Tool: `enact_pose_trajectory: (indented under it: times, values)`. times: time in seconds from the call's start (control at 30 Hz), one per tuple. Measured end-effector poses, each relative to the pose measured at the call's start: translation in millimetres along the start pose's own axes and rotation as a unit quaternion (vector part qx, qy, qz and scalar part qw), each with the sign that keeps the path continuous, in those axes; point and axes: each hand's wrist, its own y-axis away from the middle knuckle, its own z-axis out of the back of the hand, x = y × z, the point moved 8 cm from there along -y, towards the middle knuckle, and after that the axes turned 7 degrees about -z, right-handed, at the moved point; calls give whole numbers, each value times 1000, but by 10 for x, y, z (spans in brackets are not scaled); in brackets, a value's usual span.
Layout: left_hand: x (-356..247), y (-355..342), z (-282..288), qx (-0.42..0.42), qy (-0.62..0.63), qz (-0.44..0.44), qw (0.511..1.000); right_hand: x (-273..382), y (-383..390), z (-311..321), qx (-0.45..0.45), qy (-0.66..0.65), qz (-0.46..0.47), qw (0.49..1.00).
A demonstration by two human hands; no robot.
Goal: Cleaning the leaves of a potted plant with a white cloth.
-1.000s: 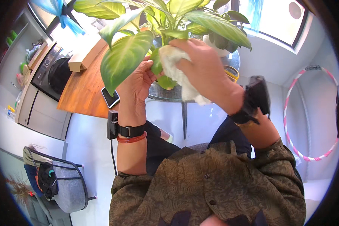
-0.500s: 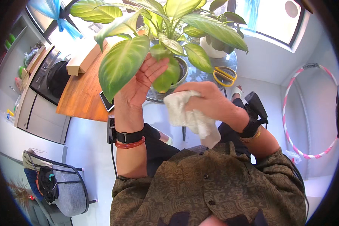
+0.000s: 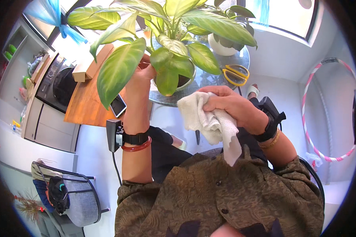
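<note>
My right hand (image 3: 235, 108) is closed around a crumpled white cloth (image 3: 211, 118), which hangs down in front of my shirt. My left hand (image 3: 143, 73) reaches up among the leaves of a potted plant, its fingers curled together beside the big green leaf (image 3: 120, 71) on the left. That leaf partly covers the fingers, so what they pinch, if anything, cannot be made out. Lower leaves (image 3: 168, 73) droop just right of this hand, over the rim of the plant pot (image 3: 189, 81). The pot stands on a round glass table (image 3: 162, 98).
Yellow-handled scissors (image 3: 236, 75) lie on the glass table near a white pot (image 3: 222, 46). On the wooden table (image 3: 85, 108) are a phone (image 3: 118, 105) and a cardboard box (image 3: 91, 65). A grey chair (image 3: 81, 199) stands lower left; a pink-and-white hoop (image 3: 304, 106) leans at the right.
My left hand has gone from open, palm up under the leaves, to curled fingers beside the big leaf. My right hand has moved slightly right and down with the cloth.
</note>
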Motion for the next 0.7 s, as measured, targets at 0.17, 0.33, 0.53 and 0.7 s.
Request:
enact_pose_trajectory:
  times: [0.17, 0.33, 0.53, 0.7]
  values:
    - [-293, -83, -123, 38, -161, -205, 965, 195, -87, -175, 2, 73, 92, 993]
    - [-434, -32, -219, 64, -289, -323, 899, 332, -254, -202, 1, 12, 129, 992]
    - [-265, -297, -137, 68, -331, -231, 913, 513, -418, -129, -105, 194, 222, 950]
    - [-297, -438, -195, 82, -301, -222, 924, 458, -687, -24, -93, 66, 174, 978]
